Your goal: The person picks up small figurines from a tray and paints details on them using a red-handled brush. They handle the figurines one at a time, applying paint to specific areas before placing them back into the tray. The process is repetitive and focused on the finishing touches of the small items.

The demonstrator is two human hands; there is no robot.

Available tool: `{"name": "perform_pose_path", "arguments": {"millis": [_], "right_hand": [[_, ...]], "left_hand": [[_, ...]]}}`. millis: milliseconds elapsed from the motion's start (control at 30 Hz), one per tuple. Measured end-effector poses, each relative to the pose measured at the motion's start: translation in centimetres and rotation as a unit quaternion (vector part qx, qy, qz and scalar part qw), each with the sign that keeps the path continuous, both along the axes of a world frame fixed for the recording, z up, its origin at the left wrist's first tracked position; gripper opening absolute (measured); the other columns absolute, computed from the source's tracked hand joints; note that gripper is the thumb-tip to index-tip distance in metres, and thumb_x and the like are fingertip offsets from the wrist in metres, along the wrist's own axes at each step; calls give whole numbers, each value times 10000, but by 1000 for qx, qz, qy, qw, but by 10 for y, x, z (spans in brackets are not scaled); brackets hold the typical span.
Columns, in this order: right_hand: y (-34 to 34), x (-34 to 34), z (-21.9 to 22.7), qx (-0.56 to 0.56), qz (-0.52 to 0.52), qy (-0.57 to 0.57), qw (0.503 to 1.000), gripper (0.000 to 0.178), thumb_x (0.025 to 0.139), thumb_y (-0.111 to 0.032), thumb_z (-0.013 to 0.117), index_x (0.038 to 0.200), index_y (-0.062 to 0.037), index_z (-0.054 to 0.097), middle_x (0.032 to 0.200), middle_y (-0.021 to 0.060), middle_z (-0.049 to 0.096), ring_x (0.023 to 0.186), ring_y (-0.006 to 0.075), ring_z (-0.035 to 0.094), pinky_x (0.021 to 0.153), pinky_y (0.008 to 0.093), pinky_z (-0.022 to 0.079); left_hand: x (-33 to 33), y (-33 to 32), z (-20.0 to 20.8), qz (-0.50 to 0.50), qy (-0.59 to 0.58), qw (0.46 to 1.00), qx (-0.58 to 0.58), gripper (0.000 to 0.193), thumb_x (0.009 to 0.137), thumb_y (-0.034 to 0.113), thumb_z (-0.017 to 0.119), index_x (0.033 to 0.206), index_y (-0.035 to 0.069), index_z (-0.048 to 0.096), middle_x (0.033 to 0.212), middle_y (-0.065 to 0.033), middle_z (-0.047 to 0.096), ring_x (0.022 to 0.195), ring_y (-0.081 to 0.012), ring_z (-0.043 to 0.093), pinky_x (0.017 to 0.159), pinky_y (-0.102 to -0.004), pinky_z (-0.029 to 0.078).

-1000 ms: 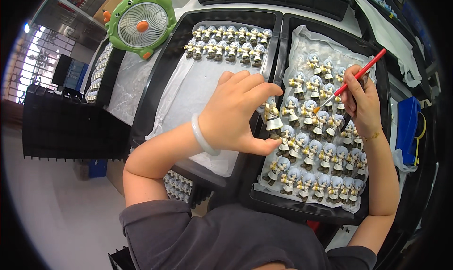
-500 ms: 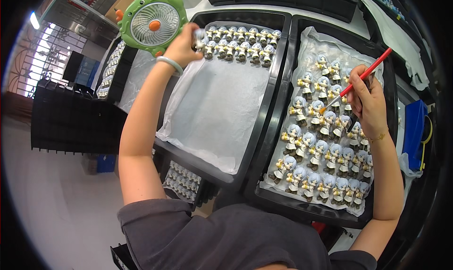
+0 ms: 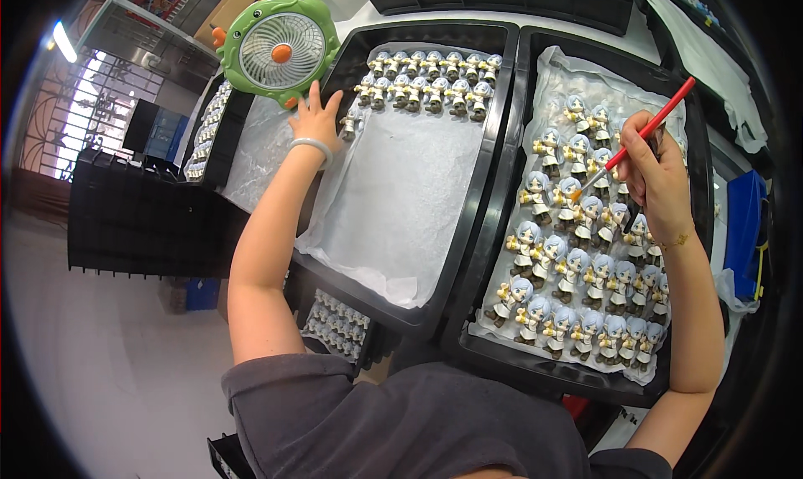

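Observation:
My left hand (image 3: 314, 129) is beside the left tray's upper left corner, its fingers spread and apart. Right next to it, a small figurine (image 3: 348, 126) with pale hair stands on the liner, below two rows of similar figurines (image 3: 433, 92). My right hand (image 3: 657, 174) grips a red-handled paintbrush (image 3: 657, 126) over the right tray (image 3: 458, 343). The brush's orange-tinted tip lies over or in front of a figurine (image 3: 569, 193); contact cannot be made out. A dark slim thing (image 3: 629, 221) also sticks out below the right hand, its kind unclear.
Several rows of pale-haired figurines (image 3: 573, 270) fill the right tray. A paper liner (image 3: 393, 203) covers the left tray's floor. A green fan (image 3: 282, 52) stands beyond my left hand. More figurines (image 3: 336, 324) sit lower down, and a blue container (image 3: 742, 236) is at far right.
My left hand has let go of a figurine, which now stands at the left end below the second row. The hand has drawn left, fingers spreading. My right hand keeps its hold on the brush.

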State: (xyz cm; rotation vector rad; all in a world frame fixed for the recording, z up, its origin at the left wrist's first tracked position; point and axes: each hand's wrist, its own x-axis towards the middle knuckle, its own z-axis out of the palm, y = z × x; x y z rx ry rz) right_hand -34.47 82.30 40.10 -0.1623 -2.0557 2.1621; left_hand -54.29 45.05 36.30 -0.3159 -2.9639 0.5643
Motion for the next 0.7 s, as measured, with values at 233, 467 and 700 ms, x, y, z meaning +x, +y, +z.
{"name": "perform_pose_path", "arguments": {"millis": [233,467,700], "right_hand": [[-1,-1,-4,7,-4,-6,1000,156,824,-238,501,818,-86,465,524,-15,464,342,-5,301,312,137,226],[-3,-2,-1,11,-10,-7,1000,155,821,-240,507,827,-90,466,526,-13,470,339,-6,301,311,136,221],[3,-1,0,-8,-13,1,1000,158,820,-240,509,832,-89,468,527,-14,473,339,-8,304,310,136,221]], "left_hand": [[2,-3,2,70,-53,993,82,673,629,207,615,1238,211,331,1319,-154,176,1103,-332,351,870,-417,363],[-9,21,-1,-137,76,988,18,570,606,196,619,1148,179,442,1203,-67,372,1112,-262,337,891,-397,276],[-50,45,-17,-147,-74,986,39,621,619,176,655,1184,179,398,1106,-43,459,1072,-223,377,873,-394,281]]}}
